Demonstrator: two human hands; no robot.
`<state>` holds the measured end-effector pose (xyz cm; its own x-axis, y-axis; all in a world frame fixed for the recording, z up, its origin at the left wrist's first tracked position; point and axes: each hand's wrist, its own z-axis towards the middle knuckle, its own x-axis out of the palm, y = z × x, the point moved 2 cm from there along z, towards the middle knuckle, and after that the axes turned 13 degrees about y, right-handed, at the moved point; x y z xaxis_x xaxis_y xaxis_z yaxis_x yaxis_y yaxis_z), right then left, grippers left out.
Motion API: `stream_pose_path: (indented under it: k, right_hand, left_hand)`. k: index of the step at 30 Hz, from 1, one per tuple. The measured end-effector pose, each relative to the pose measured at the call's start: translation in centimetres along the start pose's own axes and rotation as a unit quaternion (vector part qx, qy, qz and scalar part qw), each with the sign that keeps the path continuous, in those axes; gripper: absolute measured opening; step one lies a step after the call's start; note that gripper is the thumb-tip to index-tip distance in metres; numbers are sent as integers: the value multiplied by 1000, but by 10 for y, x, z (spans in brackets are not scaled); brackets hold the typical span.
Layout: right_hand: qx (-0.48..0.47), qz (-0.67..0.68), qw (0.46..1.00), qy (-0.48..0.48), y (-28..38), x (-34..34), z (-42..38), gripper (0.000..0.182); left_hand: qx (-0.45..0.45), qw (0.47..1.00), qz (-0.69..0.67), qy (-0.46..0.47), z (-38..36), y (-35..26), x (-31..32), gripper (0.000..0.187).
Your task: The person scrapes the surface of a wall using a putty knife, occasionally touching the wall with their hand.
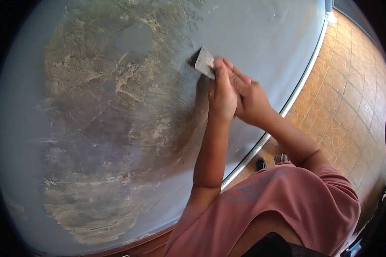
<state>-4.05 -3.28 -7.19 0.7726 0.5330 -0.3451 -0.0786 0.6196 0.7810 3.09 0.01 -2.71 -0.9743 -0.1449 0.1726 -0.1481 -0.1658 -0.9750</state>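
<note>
A flat metal scraper (204, 63) rests with its blade edge against a large grey-blue surface (261, 38). Both hands are closed together around its handle, which their fingers mostly hide. My left hand (223, 94) is on the left side of the grip, close behind the blade. On the right side, my right hand (252, 100) wraps the same handle, its fingers overlapping the other hand. To the left of the blade spreads a rough, discoloured patch (103, 98) with brown, beige and whitish scratches.
A pale metal rim (296, 92) curves along the surface's right edge. Beyond it lies an orange-brown tiled floor (339, 90). A dark shoe (260, 163) shows below the rim. A reddish-brown edge (152, 244) runs along the bottom.
</note>
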Motion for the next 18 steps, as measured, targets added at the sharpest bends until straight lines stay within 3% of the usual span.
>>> stream_pose_path:
  k: [1, 3, 6, 9, 13, 17, 18]
  right_hand:
    - [-13, 56, 998, -12, 2, -5, 2, 46]
    - [-44, 36, 998, -13, -2, -3, -9, 48]
    - [-38, 13, 999, -1, -7, 15, -44, 52]
    - [-7, 24, 1000, 8, -7, 31, -56, 54]
    - [-22, 18, 999, -23, -8, 29, -32, 55]
    - [-56, 37, 996, -66, -1, 19, -27, 56]
    - [-26, 25, 999, -34, 0, 23, -36, 55]
  left_hand:
    - [2, 1000, 22, -1, 4, -1, 2, 36]
    - [23, 998, 63, 2, 0, 7, 3, 30]
    - [-27, 996, -33, -75, -36, 37, 5, 30]
    - [-43, 995, -42, -76, -51, 54, -9, 25]
    - [-4, 999, 53, 10, -22, 27, -16, 25]
    - [5, 998, 53, 17, -21, 24, -7, 25]
    - [-5, 1000, 29, 5, -30, 33, -10, 25]
